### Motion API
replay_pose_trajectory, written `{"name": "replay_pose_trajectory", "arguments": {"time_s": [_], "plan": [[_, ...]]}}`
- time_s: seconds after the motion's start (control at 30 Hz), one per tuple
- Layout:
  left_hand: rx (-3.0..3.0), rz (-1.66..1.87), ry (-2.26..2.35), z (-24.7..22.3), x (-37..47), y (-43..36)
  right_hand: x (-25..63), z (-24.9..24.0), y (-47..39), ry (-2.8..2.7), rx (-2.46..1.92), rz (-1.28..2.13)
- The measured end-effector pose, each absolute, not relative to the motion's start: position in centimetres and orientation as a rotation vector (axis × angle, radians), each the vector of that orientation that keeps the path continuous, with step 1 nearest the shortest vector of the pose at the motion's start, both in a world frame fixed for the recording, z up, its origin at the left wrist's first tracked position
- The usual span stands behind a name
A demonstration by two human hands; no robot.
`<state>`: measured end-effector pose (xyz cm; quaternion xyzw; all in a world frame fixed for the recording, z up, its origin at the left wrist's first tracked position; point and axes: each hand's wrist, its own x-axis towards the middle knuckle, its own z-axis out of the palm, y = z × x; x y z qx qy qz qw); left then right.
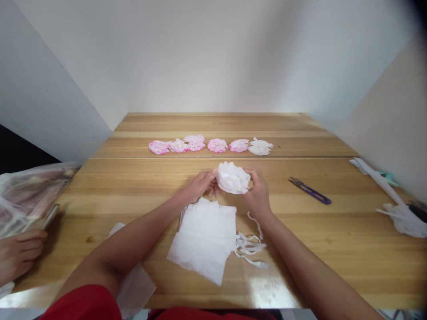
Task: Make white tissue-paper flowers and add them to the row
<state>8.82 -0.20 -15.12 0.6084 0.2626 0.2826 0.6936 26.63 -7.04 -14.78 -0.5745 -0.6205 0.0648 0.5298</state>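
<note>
Between both hands, raised over the table, is a white ruffled tissue flower (233,178). My left hand (204,184) grips its left edge with bent fingers. On the other side, my right hand (257,195) is closed around the right edge, its fingertips partly hidden behind the flower. Just below my hands lies a stack of thin white square sheets (205,240), slightly fanned. Beside the stack, under my right wrist, is a tangle of narrow white strips (248,244).
Several pink-and-white flowers (217,145) line the far table, with a white one (260,146) at the right end. Purple thread snips (310,190) lie to the right. Another person's hand (22,253) is at left by a plastic bag (30,195). White scraps (403,220) lie far right.
</note>
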Motion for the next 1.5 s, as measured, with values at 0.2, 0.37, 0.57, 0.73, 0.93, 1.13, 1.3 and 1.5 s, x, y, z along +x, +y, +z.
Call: {"name": "replay_pose_trajectory", "arguments": {"time_s": [0.2, 0.37, 0.57, 0.73, 0.93, 1.13, 1.3, 1.5], "plan": [[1.172, 0.81, 0.682, -15.9, 9.3, 0.3, 26.7, -15.3, -6.8, -1.638, -1.381, 0.213], [1.226, 0.958, 0.72, -16.2, 9.3, 0.7, 26.7, -15.5, -6.9, -1.639, -1.34, 0.31], [1.406, 1.056, 0.852, -16.1, 9.3, 0.6, 26.3, -14.9, -7.4, -1.504, -1.338, 0.505], [1.67, 1.13, 1.003, -15.1, 9.3, -0.1, 26.1, -15.0, -7.6, -1.498, -1.27, 0.623], [1.781, 1.13, 0.957, -14.6, 9.3, -0.8, 25.9, -14.5, -7.7, -1.57, -1.232, 0.655], [1.612, 1.008, 0.734, -14.4, 8.9, -1.4, 26.0, -14.8, -7.4, -1.527, -1.246, 0.627], [1.558, 1.002, 0.681, -14.8, 8.9, -1.4, 26.2, -15.0, -7.3, -1.524, -1.284, 0.621], [1.556, 0.972, 0.659, -14.6, 8.8, -1.5, 25.9, -14.7, -7.5, -1.528, -1.306, 0.576]]}}
